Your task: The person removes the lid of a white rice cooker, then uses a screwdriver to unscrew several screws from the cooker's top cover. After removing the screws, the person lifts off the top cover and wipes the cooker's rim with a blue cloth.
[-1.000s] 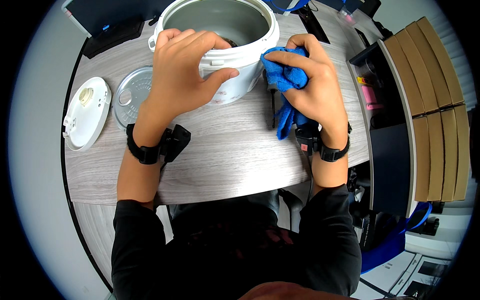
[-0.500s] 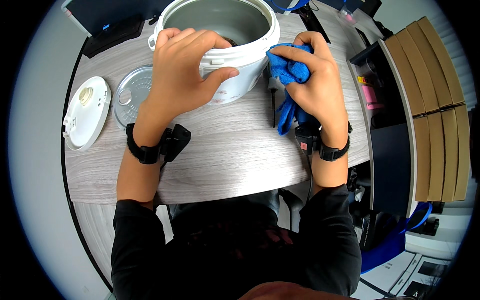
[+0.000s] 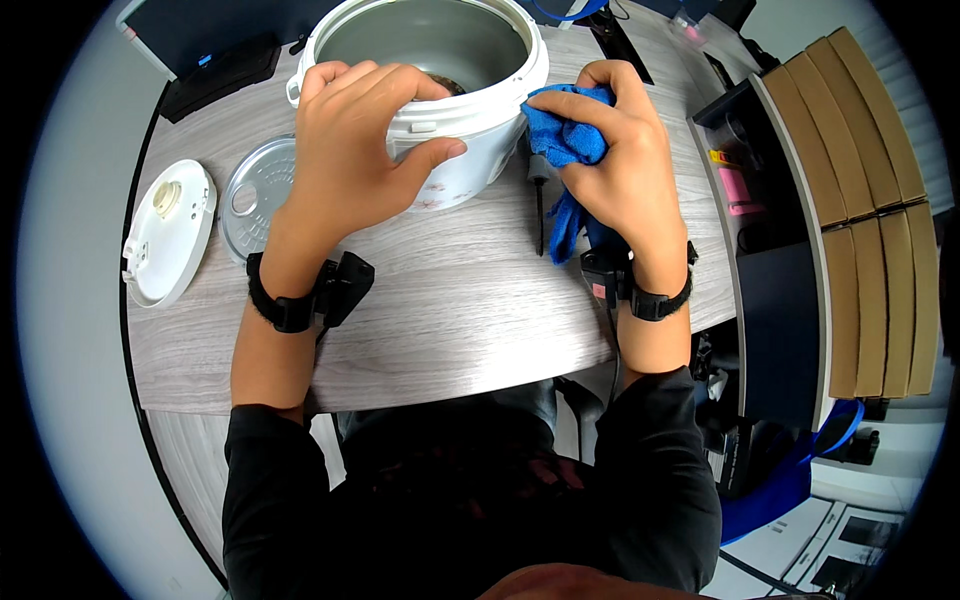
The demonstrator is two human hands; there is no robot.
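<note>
A white rice cooker (image 3: 470,165) with a grey interior stands at the far middle of the table. My left hand (image 3: 365,145) is on its near rim, fingers curled over the edge and thumb along the outer wall. A blue cloth (image 3: 568,135) is bunched in my right hand (image 3: 630,140), touching the cooker's right side near the rim. Below the cloth lies a screwdriver (image 3: 540,205) with a grey handle and dark shaft. Farther left are a round perforated metal plate (image 3: 245,215), partly behind my left hand, and a white oval lid (image 3: 170,235). The cooker's bottom inside is mostly hidden.
A dark monitor (image 3: 215,45) on a black base stands at the back left. Along the right side is an open shelf unit (image 3: 780,330) with a pink item (image 3: 740,190) in it. Brown cardboard boxes (image 3: 850,140) stand beyond it. Black devices with cables are strapped to both wrists.
The view has shifted slightly, so most things sit a little farther left. Both hands keep nearly the same pose against the rice cooker.
</note>
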